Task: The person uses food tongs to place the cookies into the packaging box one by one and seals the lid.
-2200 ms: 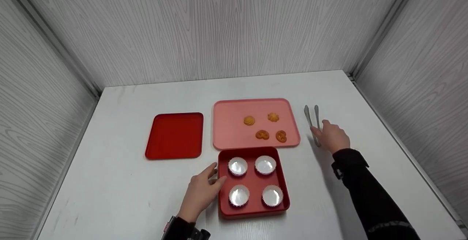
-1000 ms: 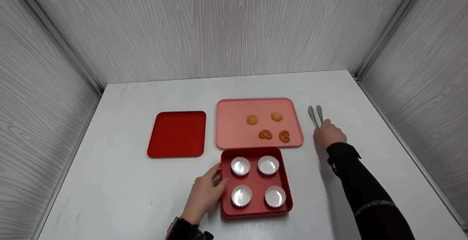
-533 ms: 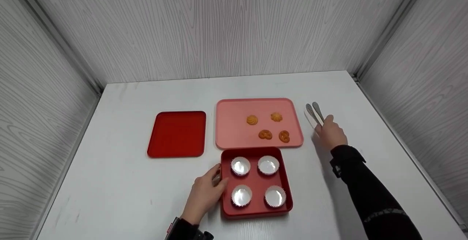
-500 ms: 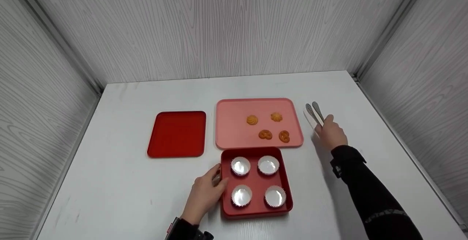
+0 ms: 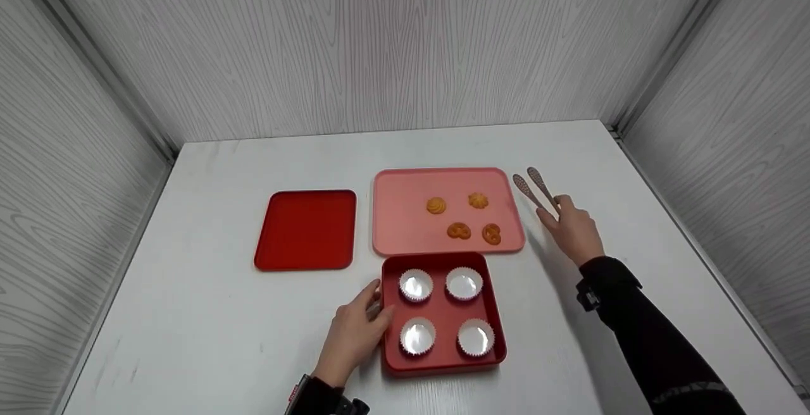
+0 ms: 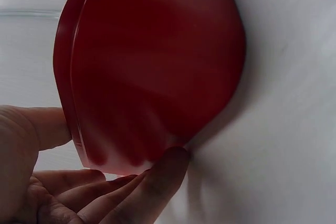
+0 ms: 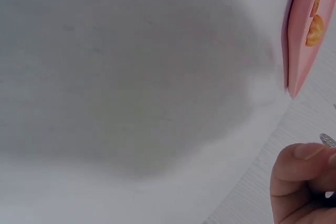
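My right hand (image 5: pixel 574 233) grips a pair of slim metal tongs (image 5: pixel 539 188), thumb and fingers around the arms. The two perforated tips stand apart, angled toward the pink tray's right edge. In the right wrist view one tip (image 7: pixel 327 140) shows just past the curled fingers. At the left side of a deep red square box (image 5: pixel 441 364), my left hand (image 5: pixel 352 336) holds the wall, thumb at the rim and fingers along the outside. Several white fluted baking cups (image 5: pixel 416 285) sit in that box. Seen from the left wrist, fingertips (image 6: pixel 170 163) touch the box wall (image 6: pixel 152 66).
Behind the box lies a pink tray (image 5: pixel 398 212), bearing a swirl cookie (image 5: pixel 436 205), a flower-shaped cookie (image 5: pixel 478 200) and two pretzels (image 5: pixel 459 231) on its right half. A flat red tray (image 5: pixel 306 230) lies to the left on the white table (image 5: pixel 190 314). Grey wood-grain panels (image 5: pixel 392 54) enclose three sides.
My right hand has taken hold of the tongs from the table, and their tips have swung up and left toward the pink tray. My left hand stays at the box.
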`<state>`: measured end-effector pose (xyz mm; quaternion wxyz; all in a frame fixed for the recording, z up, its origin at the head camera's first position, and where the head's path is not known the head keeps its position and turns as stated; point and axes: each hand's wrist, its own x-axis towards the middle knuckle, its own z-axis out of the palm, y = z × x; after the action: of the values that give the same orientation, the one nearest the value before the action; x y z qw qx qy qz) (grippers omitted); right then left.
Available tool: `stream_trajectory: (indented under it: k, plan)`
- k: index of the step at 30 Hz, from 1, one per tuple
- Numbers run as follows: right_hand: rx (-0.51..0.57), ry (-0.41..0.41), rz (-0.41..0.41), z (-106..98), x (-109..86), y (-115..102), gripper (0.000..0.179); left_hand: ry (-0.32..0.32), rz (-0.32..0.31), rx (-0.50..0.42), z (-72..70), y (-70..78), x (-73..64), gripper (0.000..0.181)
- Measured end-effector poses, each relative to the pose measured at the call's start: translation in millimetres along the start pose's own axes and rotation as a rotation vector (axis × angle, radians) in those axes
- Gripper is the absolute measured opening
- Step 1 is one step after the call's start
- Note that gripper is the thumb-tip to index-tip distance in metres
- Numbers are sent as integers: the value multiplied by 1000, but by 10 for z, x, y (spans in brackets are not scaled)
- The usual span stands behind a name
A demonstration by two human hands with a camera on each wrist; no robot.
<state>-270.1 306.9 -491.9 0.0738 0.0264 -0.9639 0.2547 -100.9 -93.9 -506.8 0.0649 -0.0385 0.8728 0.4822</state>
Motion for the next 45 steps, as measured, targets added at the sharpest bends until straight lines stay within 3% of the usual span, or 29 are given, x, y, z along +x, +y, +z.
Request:
stream_trajectory:
  k: [6, 16, 28, 39, 45]
  plan:
    - [23, -61, -11, -51, -56, -95, 55, -4, 0, -1, -5, 5, 1, 61]
    - [-35, -137, -147, -133, -282, -197, 42, 11, 19, -13, -11, -11, -9, 58]
    - [-75, -218, -183, -169, -508, -324, 42, 1, 38, 1, -8, -16, -14, 55]
    - [-65, -354, -91, -177, -684, -456, 44, -8, 34, 7, -10, -21, -11, 56]
    - [-89, -363, -86, -129, -715, -498, 41, -6, 38, 21, -12, -24, -18, 55]
